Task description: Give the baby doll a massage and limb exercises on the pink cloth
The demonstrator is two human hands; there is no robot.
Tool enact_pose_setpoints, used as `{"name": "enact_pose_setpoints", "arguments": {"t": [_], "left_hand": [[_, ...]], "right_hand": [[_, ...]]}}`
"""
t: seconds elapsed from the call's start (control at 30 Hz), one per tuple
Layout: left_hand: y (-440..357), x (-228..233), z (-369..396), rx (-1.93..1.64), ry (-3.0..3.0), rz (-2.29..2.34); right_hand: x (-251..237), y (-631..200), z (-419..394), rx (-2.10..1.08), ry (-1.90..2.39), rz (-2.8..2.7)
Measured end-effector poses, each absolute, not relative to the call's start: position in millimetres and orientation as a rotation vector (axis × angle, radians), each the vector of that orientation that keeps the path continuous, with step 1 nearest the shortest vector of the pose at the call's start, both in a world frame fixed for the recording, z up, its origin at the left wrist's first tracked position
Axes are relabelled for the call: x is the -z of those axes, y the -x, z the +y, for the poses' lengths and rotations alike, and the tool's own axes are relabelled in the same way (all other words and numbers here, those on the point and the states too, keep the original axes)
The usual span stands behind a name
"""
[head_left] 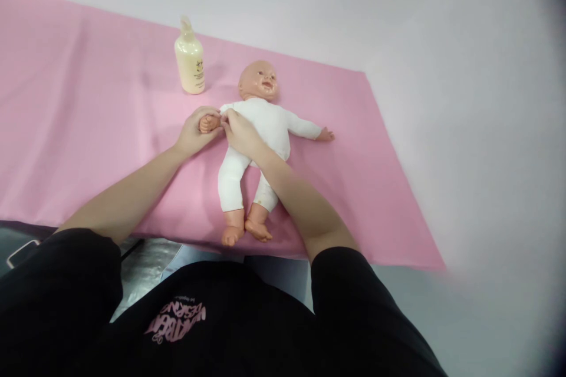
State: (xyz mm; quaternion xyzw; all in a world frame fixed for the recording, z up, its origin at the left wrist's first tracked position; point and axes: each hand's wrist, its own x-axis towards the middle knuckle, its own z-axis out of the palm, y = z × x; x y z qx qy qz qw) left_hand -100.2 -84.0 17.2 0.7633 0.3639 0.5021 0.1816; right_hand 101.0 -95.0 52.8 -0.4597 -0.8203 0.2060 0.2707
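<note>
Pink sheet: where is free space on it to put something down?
The pink sheet is bare left of the bottle, and right of the doll toward its edge. It is crowded where the left hand and right hand meet at the doll's arm.

The doll point(260, 129) wears a plain white suit; its head, hands and feet are peach-pink. It lies on a plain pink cloth point(88, 129). At eleven o'clock from the doll stands a cream-yellow bottle point(190, 62). The person's sleeves point(57, 283) are black, the shirt lettered in pink.
</note>
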Motion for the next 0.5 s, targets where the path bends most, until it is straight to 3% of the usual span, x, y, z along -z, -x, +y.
{"name": "enact_pose_setpoints", "arguments": {"t": [0.5], "left_hand": [[97.4, -15.4, -84.7, -1.423, -1.992, 1.083]], "right_hand": [[-55.2, -100.9, -96.2, -0.508, 1.280, -2.230]]}}
